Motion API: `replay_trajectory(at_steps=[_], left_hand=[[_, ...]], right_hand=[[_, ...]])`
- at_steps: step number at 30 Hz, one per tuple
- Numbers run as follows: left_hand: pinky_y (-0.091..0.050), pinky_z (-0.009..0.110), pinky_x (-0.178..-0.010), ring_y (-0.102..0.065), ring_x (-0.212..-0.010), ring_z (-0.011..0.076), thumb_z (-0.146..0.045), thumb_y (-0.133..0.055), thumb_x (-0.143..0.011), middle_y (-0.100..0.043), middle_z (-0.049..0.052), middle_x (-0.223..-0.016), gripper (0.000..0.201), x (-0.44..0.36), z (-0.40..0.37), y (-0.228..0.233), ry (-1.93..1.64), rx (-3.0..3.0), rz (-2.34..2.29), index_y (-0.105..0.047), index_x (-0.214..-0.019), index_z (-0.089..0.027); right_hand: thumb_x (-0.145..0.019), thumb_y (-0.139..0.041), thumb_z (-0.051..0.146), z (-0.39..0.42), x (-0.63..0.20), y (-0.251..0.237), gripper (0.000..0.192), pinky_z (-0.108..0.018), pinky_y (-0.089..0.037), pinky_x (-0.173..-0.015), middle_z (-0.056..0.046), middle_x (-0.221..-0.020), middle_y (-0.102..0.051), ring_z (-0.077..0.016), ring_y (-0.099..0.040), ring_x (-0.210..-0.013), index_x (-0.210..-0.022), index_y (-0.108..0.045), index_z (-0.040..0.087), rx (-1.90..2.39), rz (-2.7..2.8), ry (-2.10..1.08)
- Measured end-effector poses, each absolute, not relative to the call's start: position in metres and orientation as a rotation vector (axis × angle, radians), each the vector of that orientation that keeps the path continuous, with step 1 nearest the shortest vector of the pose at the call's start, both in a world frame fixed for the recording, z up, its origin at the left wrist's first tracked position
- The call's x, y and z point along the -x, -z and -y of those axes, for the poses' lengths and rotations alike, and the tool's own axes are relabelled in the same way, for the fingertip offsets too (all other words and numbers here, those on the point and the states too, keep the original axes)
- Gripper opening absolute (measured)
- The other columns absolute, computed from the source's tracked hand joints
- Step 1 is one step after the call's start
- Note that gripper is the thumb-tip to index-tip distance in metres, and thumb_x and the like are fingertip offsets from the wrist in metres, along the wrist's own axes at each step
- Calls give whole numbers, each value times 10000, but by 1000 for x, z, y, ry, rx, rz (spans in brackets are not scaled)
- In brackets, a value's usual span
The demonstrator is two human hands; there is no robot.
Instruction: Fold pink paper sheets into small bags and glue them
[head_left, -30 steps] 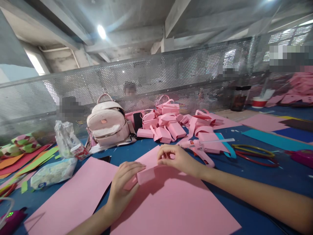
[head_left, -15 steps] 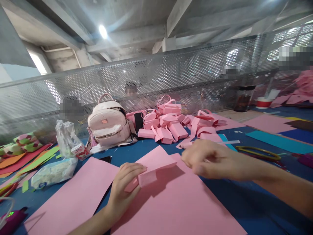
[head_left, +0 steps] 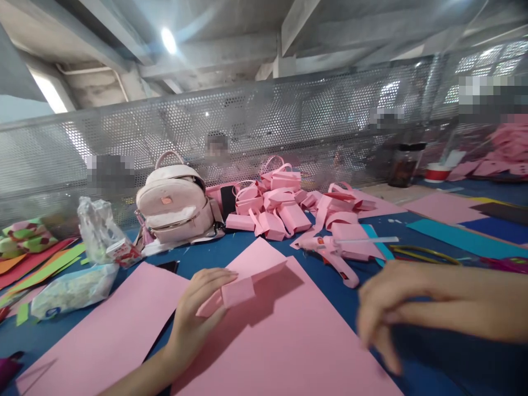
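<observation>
Left hand (head_left: 193, 322) pinching folded pink paper strip (head_left: 241, 286), on large pink paper sheet (head_left: 289, 335).
Right hand (head_left: 390, 308) blurred right of sheet, fingers loose, holding nothing; press 1 crease flat, edges aligned.

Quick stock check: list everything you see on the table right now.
paper sheets: two, pink, front of table
folded paper piece: one, pink, held in left hand
backpack: one, pale pink, by mesh screen
paper boxes: pile, pink, centre back
glue gun: one, pink, right of centre
plastic bags: two, clear, left
paper strips: several, mixed colours, far left
left hand: pinching the folded piece
right hand: blurred, empty, above table
</observation>
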State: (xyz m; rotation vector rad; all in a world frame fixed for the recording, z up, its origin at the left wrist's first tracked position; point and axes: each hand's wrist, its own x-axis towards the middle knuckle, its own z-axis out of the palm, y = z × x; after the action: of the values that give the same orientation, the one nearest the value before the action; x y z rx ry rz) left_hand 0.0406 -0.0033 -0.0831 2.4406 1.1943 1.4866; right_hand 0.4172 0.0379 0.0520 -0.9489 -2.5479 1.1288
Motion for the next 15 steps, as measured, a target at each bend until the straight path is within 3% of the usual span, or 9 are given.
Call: replay_trajectory(at_steps=[1,3,7,10,13,15], left_hand=[[-478,381,-1006,-648,-1152,242,-181,-688,-926,-730,74,-1216,364,-40,3,83,-1495,-2437,-1197,-643,-1278,-264],[-490,389,-997,-654,-1146,250,-202,-691,-929,-734,84,-1213,348,-40,2,82,-1504,-2438,-1203,-650,-1270,-258],[-515,407,-961,-674,-1112,266,-248,-696,-931,-747,100,-1192,318,-38,2,79,-1536,-2441,-1232,-669,-1248,-256],[-526,409,-945,-683,-1096,266,-260,-696,-932,-753,101,-1177,301,-36,3,77,-1540,-2429,-1246,-680,-1233,-255],[-521,402,-956,-681,-1101,260,-248,-694,-933,-755,94,-1177,293,-33,5,76,-1527,-2416,-1243,-684,-1225,-252],[-512,394,-971,-676,-1111,255,-238,-701,-927,-753,85,-1182,298,-31,5,77,-1533,-2399,-1243,-684,-1224,-251]], right_hand=[[-1008,-561,463,-38,-401,-48,317,-331,-548,-936,-97,-1017,-781,-216,-722,-1041,-1120,-791,275,897,2567,-1354],[-1006,-573,462,-44,-371,-30,445,-353,-597,-819,-128,-1106,-753,-236,-753,-951,-1376,-628,223,765,2363,-1705],[-962,-629,509,-59,-325,23,749,-286,-590,-569,-123,-958,-759,-187,-746,-675,-1558,-339,161,645,1992,-2127],[-925,-680,484,-62,-296,47,631,-189,-507,-431,-94,-915,-757,-137,-702,-584,-1428,-478,162,600,1762,-2226],[-855,-744,458,-59,-270,55,362,-147,-420,-341,-66,-838,-748,-98,-633,-475,-998,-654,138,609,1674,-2174],[-786,-788,477,-57,-257,58,376,-150,-402,-327,-61,-763,-740,-84,-589,-428,-799,-645,130,662,1674,-2082]])
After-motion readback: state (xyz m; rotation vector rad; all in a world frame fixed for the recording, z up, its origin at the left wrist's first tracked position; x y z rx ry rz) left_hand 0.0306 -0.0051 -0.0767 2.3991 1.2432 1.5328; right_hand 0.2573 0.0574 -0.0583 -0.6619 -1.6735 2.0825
